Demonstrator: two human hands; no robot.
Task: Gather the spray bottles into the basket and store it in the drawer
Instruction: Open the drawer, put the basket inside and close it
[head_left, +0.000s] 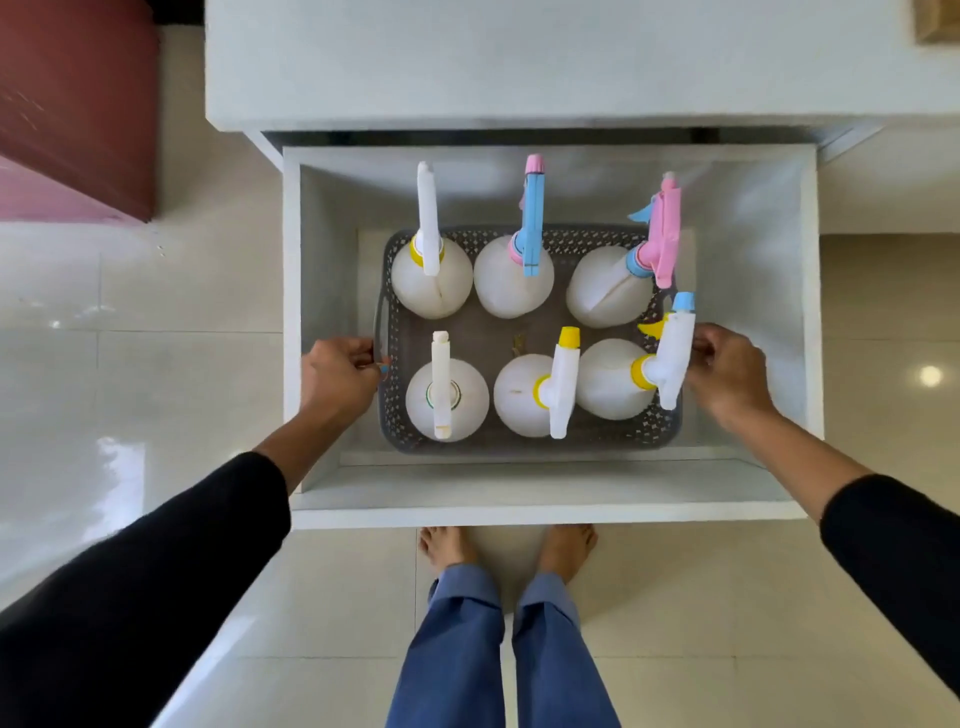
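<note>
Head view: both hands, left (340, 376) and right (727, 371), fingers curled on grey basket (524, 447) in white drawer (545, 499), glossy tiled floor (156, 364).

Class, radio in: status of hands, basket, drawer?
Left hand and right hand grip basket ends. Six bottles aboard, basket inside open drawer. Nothing blocking.

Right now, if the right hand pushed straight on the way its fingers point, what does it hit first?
The right hand points inward at the basket. First contact looks like the white trigger head of the near-right spray bottle, though depth is unclear; it may already touch it.
</note>
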